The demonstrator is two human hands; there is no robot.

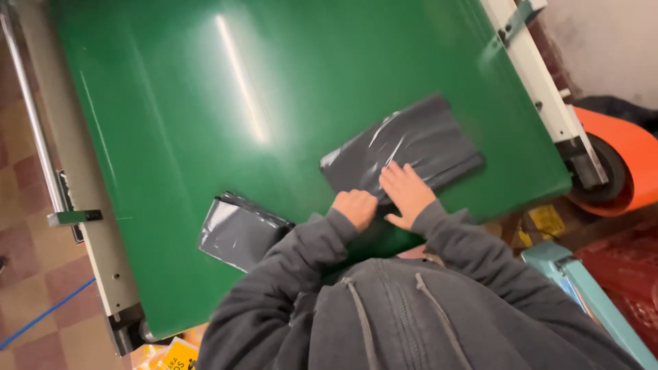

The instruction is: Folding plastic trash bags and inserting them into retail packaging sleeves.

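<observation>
The grey hooded sweater [411, 308] hides the near edge of the shiny green belt [205, 137]. A sleeve covers one corner of the smaller dark grey plastic bag [236, 229]. The round orange roll [627, 168] on the right is cut off. The bigger dark grey plastic bag [411, 147] looks blurry at its far end.

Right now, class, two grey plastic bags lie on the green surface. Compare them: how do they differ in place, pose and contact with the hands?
The larger grey bag lies further up the green surface, spread flat; the smaller grey bag sits near the lower edge, partly hidden by the sleeve. Both the left hand and the right hand rest on the larger bag; neither touches the smaller one. Both are dark grey, glossy plastic.
</observation>
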